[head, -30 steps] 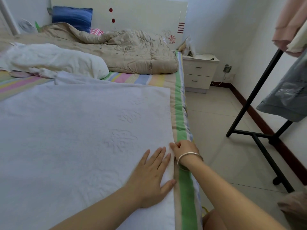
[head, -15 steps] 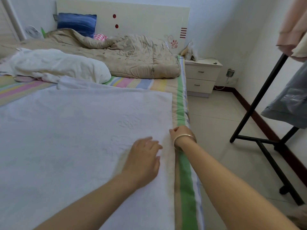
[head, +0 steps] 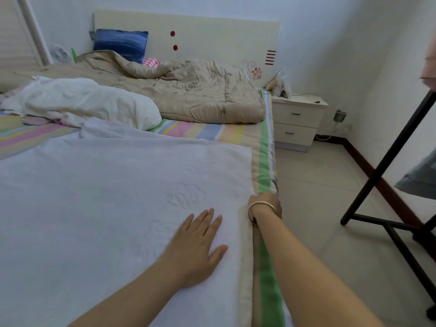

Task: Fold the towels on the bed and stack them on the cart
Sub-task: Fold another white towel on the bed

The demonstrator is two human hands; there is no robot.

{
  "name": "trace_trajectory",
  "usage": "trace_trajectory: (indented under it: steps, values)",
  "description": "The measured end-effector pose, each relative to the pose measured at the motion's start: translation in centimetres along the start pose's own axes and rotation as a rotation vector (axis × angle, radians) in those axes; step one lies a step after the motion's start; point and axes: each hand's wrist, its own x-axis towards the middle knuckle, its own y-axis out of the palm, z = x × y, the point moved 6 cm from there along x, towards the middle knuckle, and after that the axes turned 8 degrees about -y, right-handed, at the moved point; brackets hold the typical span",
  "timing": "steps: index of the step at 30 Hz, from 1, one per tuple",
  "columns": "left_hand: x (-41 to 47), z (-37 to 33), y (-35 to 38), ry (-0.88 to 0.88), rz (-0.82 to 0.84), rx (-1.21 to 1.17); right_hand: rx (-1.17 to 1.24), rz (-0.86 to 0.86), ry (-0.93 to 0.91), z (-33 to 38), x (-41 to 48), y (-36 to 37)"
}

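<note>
From the head camera, a white towel is lying spread flat across the near part of the bed, its right edge running close to the bed's side. The left hand is pressing down on the towel near that edge, fingers straight and slightly spread. The right hand, wearing a bangle, is gripping the towel's right edge with curled fingers.

Left hand flat on the white towel again, fingers straightened out and pressing after curling up half a second ago, palm now sitting a little further in from the towel's right edge than a second back, thumb splayed
</note>
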Motion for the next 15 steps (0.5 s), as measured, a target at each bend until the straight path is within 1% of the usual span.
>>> trace_trajectory:
  steps: [5,6,7,9,10,11,13,14,15]
  values:
    - [-0.6,0.2,-0.7,-0.004,0.030,-0.046,-0.035,-0.025,-0.110,0.3,-0.4,-0.2]
    - [-0.9,0.4,-1.2,-0.010,0.016,-0.066,-0.059,-0.049,-0.140,0.7,-0.8,-0.5]
    - [-1.3,0.9,-1.8,-0.018,-0.006,-0.084,-0.119,-0.102,-0.204,1.2,-1.3,-0.8]
    - [-1.9,2.3,-2.7,-0.033,-0.042,-0.080,-0.302,-0.177,-0.400,3.0,-2.4,-0.7]
    - [-2.1,3.6,-3.1,-0.053,-0.055,-0.066,-0.384,-0.150,-0.503,4.2,-3.2,0.2]
    - [-2.5,5.3,-3.7,-0.086,-0.062,-0.057,-0.444,-0.066,-0.582,5.5,-3.9,1.8]
    - [-3.0,9.0,-4.5,-0.145,-0.078,-0.051,-0.521,0.180,-0.631,8.0,-5.5,5.4]
    - [-3.3,11.3,-4.8,-0.174,-0.095,-0.052,-0.546,0.275,-0.633,9.3,-6.4,7.3]
    - [-3.5,13.2,-5.2,-0.209,-0.102,-0.050,-0.556,0.331,-0.630,10.2,-7.1,8.6]
